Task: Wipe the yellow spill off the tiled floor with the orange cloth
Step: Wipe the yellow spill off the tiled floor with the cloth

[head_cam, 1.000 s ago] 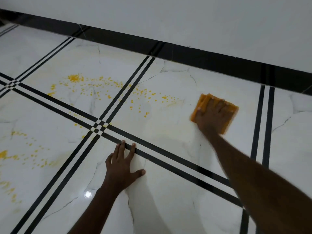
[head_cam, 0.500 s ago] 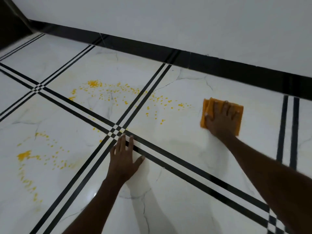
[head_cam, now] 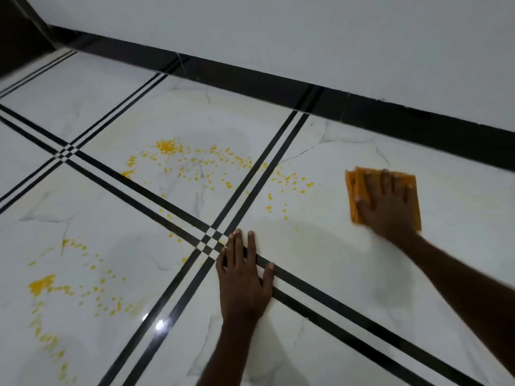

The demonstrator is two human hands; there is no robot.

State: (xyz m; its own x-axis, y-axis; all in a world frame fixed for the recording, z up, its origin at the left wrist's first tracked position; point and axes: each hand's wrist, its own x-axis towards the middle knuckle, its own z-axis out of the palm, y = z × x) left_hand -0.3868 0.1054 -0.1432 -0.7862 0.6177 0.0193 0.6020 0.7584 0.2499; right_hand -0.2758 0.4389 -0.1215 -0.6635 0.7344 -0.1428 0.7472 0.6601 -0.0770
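Orange cloth (head_cam: 359,188): one, folded flat into a rough square with layered edges showing at its left side. It lies on the tiled floor (head_cam: 348,274), on the tile right of the crossing black lines and not far from the dark skirting (head_cam: 278,82) along the wall (head_cam: 306,29). My right hand (head_cam: 387,204) rests on top of it, fingers straight and spread, palm pressing down rather than gripping; I judge this spreads pressure over the whole pad so it drags evenly.

Yellow spill (head_cam: 195,162): not one pool but scattered droplets in two main groups. One group spans the far tile and crosses the black double line towards the cloth, its nearest drops near the cloth's left edge but apart from it. The second group (head_cam: 55,288) sits on the near-left tile, well apart from the cloth, with a denser blob and a trailing arc of specks. A few stray drops lie around the line crossing (head_cam: 211,240). None is under the cloth that I can see.

Left hand (head_cam: 243,277): one, flat on the floor, fingers straight and close together, holding nothing, laid across the black double line just beside the crossing. I judge it is there as a prop for my weight while I lean forward.

Count: two hands, one cloth, two spill groups. Most of the wiping looks yet to be done.
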